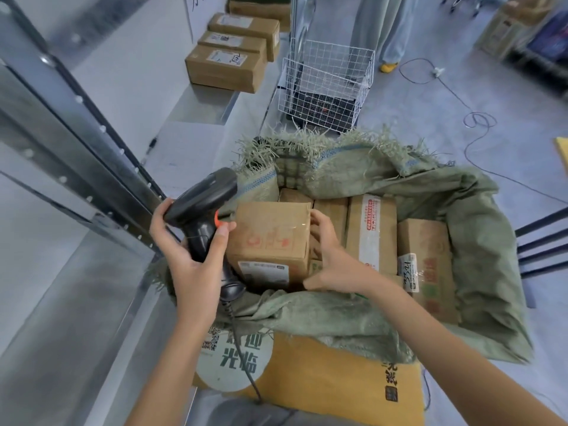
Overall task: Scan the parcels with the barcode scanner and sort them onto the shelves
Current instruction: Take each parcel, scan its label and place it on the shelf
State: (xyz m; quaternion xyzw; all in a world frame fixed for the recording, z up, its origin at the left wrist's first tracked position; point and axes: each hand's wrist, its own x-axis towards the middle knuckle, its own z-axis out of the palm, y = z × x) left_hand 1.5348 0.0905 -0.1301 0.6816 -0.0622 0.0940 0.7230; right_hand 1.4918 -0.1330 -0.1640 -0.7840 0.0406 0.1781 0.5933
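Two bare forearms are seen lowest in view, reaching up toward a green woven sack (pixel 479 241) that serves as the landmark here. The left hand (pixel 187 256) is wrapped round the handle of a black barcode scanner (pixel 204 210) just off the sack's left rim, forefinger laid on the orange trigger; the scanner head is tilted up and away, above the rim. A black cable (pixel 242 355) is run from the handle base down over the sack's near edge. The right hand (pixel 330 259) is set on the right side of a brown parcel (pixel 270 238) at the sack's left-near corner, fingers curled over its top-right edge, thumb low at its base; the hands are kept apart, parcel between them. A white label (pixel 265 272) is seen on the parcel's near face. More cardboard boxes (pixel 373 232) are packed upright deeper and to the right inside the sack, one with a handwritten label. A yellow mat (pixel 322 379) with a printed round patch is laid under the sack's near edge. Left of the sack, a grey metal shelf (pixel 196 103) is run away from the camera, with three boxes (pixel 226 67) in a row at its far end. Beyond the sack a white wire basket (pixel 327 84) is stood on the floor; a second person's legs are visible behind it, and loose cord is trailed on the floor right of it.
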